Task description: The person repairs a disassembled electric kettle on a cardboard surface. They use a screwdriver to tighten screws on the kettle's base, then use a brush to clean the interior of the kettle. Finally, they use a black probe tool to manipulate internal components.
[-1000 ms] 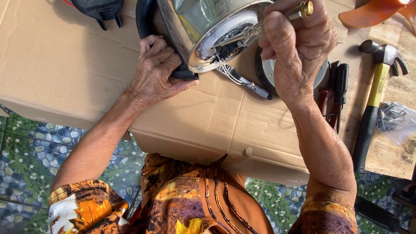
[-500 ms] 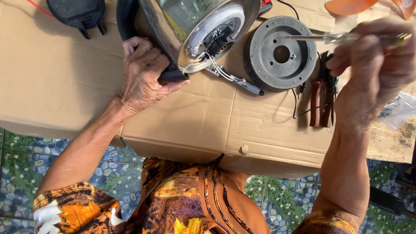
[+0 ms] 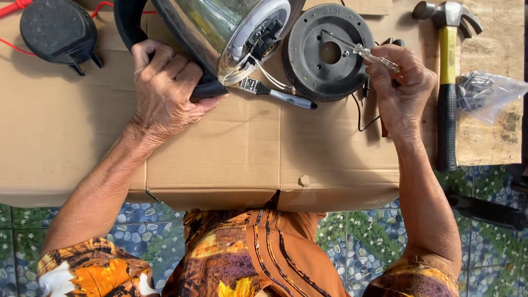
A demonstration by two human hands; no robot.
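**A:** What do the fingers show?

**B:** I see the right hand [image 3: 404,91] pinched shut on a clear-handled screwdriver [image 3: 360,50] — its tip hangs over the round black base plate [image 3: 330,52]. A second ago that hand was pressed against the kettle's underside; half a second ago it had swung out to the right. Now it sits over the plate, so I judge work has shifted from kettle to plate.

**A:** And the other hand?

**B:** The left hand [image 3: 165,88] is wrapped around the kettle's black handle, as before, holding the shiny kettle [image 3: 220,27] tipped on its side on the cardboard [image 3: 220,154]. A small brush [image 3: 278,93] lies just beside the kettle's open bottom. Further out — a hammer [image 3: 448,82] at the right, and a bag of screws [image 3: 487,93] near it.
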